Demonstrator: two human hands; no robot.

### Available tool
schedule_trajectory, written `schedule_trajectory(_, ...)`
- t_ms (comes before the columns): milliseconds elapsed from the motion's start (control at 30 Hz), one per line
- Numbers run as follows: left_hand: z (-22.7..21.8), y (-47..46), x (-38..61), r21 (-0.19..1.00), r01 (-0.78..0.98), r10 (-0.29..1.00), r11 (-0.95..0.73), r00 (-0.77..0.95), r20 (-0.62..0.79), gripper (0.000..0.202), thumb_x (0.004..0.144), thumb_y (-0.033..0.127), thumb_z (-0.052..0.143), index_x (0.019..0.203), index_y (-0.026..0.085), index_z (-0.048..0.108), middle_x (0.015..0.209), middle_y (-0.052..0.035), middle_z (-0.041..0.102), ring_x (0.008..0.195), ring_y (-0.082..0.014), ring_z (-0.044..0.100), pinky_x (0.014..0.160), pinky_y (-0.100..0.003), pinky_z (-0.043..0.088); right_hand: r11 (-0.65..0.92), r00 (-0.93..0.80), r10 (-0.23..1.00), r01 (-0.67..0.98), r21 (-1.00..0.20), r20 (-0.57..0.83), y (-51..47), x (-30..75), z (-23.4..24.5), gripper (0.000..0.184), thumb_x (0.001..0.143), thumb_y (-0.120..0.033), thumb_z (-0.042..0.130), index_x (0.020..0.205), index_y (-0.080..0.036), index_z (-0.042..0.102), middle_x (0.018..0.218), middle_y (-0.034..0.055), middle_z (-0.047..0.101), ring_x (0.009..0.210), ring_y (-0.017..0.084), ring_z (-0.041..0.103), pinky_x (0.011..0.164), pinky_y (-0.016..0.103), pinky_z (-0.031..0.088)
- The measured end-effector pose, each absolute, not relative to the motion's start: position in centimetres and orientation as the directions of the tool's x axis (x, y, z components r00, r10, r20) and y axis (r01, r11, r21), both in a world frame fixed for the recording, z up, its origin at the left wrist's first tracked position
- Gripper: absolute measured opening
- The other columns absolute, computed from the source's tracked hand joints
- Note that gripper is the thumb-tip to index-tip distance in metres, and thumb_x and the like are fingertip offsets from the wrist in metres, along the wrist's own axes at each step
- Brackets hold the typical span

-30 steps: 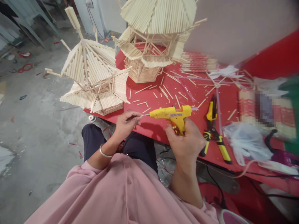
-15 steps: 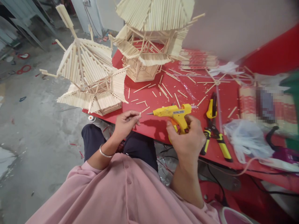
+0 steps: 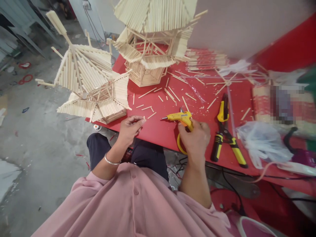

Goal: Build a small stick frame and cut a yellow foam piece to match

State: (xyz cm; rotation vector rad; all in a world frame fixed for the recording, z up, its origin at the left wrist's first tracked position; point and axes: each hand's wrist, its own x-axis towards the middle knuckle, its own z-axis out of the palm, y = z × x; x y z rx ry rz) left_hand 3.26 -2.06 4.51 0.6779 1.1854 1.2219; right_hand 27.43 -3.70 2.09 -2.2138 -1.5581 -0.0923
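My left hand [image 3: 131, 129] is closed in a pinch on a tiny piece of wooden stick [image 3: 144, 117] above the table's front edge. My right hand [image 3: 195, 136] is wrapped round the handle of a yellow glue gun [image 3: 179, 116], its nozzle pointing left toward my left hand without touching it. Partly hidden behind the gun and my right hand are scissors with a yellow handle [image 3: 181, 146]. A pagoda model of wooden sticks [image 3: 92, 102] stands left of my left hand, and a taller stick pagoda [image 3: 150, 62] rises behind.
Loose cut sticks [image 3: 174, 93] lie scattered over the red table [image 3: 158, 131]. Black-and-yellow cutters [image 3: 224, 131] rest right of my right hand. Beyond them are a clear plastic bag [image 3: 264, 141], a star-shaped stick frame [image 3: 227, 83] and stick bundles [image 3: 206, 59].
My right hand has lowered the glue gun and turned it, bringing the scissors' blade tip into view behind it. My left hand keeps its pinch on the stick piece. The whole view has shifted slightly.
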Motion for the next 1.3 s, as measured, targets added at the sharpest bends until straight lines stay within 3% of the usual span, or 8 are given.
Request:
schedule_trajectory(233, 4.7, -1.7, 3.9, 0.849, -0.418, 0.929, 0.323, -0.030, -0.369, 0.037, 0.053, 0.037, 0.090, 0.074, 0.015, 0.069, 0.043, 0.0087, 0.046, 0.036, -0.0014, 0.035, 0.036, -0.015, 0.018, -0.246, 0.345, 0.807, 0.934, -0.259, 0.480, -5.2, 26.9, 3.7, 0.060, 0.082, -0.060, 0.063, 0.120, -0.014, 0.068, 0.111, 0.0191, 0.064, 0.101, 0.033, 0.058, 0.085, 0.047, 0.043)
schedule_trajectory(300, 5.0, -1.7, 4.1, 0.821, -0.450, 0.919, 0.352, 0.003, -0.393, 0.039, 0.052, 0.037, 0.091, 0.074, 0.015, 0.068, 0.043, 0.0096, 0.045, 0.036, -0.0012, 0.034, 0.037, -0.015, 0.017, -0.096, 0.265, 0.787, 0.945, -0.314, 0.558, -5.5, 24.6, 4.4, 0.041, 0.088, -0.053, 0.061, 0.107, -0.018, 0.072, 0.104, 0.0143, 0.068, 0.098, 0.028, 0.060, 0.087, 0.042, 0.043)
schedule_trajectory(433, 5.4, -1.6, 4.1, 0.754, -0.501, 0.893, 0.425, 0.094, -0.441, 0.038, 0.054, 0.034, 0.091, 0.075, 0.016, 0.064, 0.043, 0.0110, 0.042, 0.036, -0.0009, 0.032, 0.037, -0.015, 0.018, 0.250, -0.019, 0.879, 0.869, -0.427, 0.477, -5.1, 19.1, 4.7, 0.027, 0.097, -0.041, 0.056, 0.099, -0.021, 0.074, 0.088, 0.0064, 0.073, 0.085, 0.018, 0.065, 0.085, 0.031, 0.045)
schedule_trajectory(733, 5.5, -1.5, 4.1, 0.730, -0.481, 0.865, 0.485, 0.140, -0.483, 0.039, 0.055, 0.037, 0.088, 0.071, 0.016, 0.059, 0.045, 0.0113, 0.039, 0.037, -0.0007, 0.027, 0.037, -0.016, 0.015, 0.259, -0.001, 0.909, 0.785, -0.563, 0.417, -4.0, 16.4, 3.8, 0.028, 0.099, -0.031, 0.051, 0.101, -0.020, 0.077, 0.095, 0.0081, 0.078, 0.089, 0.017, 0.069, 0.086, 0.029, 0.048)
schedule_trajectory(833, 5.0, -1.3, 3.7, 0.885, -0.272, 0.916, 0.377, -0.027, -0.399, 0.036, 0.065, 0.040, 0.083, 0.085, 0.016, 0.066, 0.051, 0.0092, 0.047, 0.039, -0.0033, 0.032, 0.039, -0.019, 0.022, 0.173, 0.068, 0.921, 0.810, -0.560, 0.383, -3.4, 16.4, 3.6, 0.030, 0.099, -0.035, 0.051, 0.098, -0.021, 0.078, 0.090, 0.0084, 0.076, 0.086, 0.018, 0.066, 0.085, 0.030, 0.046)
schedule_trajectory(900, 4.4, -0.7, 3.1, 0.983, 0.029, 0.967, 0.179, -0.192, -0.171, 0.025, 0.073, 0.035, 0.076, 0.089, 0.017, 0.068, 0.060, 0.0056, 0.056, 0.047, -0.0060, 0.043, 0.049, -0.021, 0.036, 0.114, 0.108, 0.924, 0.838, -0.534, 0.367, -2.8, 16.1, 3.5, 0.033, 0.099, -0.039, 0.051, 0.096, -0.021, 0.078, 0.085, 0.0083, 0.074, 0.084, 0.019, 0.063, 0.082, 0.030, 0.043)
schedule_trajectory(1033, 3.1, 1.2, 2.1, 0.810, 0.576, 0.965, -0.110, -0.132, 0.225, 0.012, 0.083, 0.023, 0.065, 0.091, 0.019, 0.073, 0.080, -0.0028, 0.067, 0.075, -0.0153, 0.060, 0.080, -0.030, 0.048, 0.057, 0.112, 0.939, 0.883, -0.467, 0.325, -1.6, 15.2, 2.9, 0.034, 0.099, -0.039, 0.050, 0.093, -0.022, 0.078, 0.082, 0.0075, 0.068, 0.081, 0.018, 0.058, 0.072, 0.030, 0.036)
schedule_trajectory(1300, 2.2, 2.4, 2.4, 0.638, 0.749, 0.964, -0.179, 0.004, 0.266, 0.025, 0.085, 0.017, 0.056, 0.102, 0.020, 0.074, 0.095, -0.0069, 0.072, 0.084, -0.0193, 0.065, 0.076, -0.029, 0.045, 0.006, 0.105, 0.963, 0.912, -0.410, 0.247, -1.1, 14.8, 2.6, 0.034, 0.099, -0.038, 0.048, 0.094, -0.022, 0.077, 0.086, 0.0076, 0.067, 0.082, 0.018, 0.054, 0.067, 0.031, 0.028)
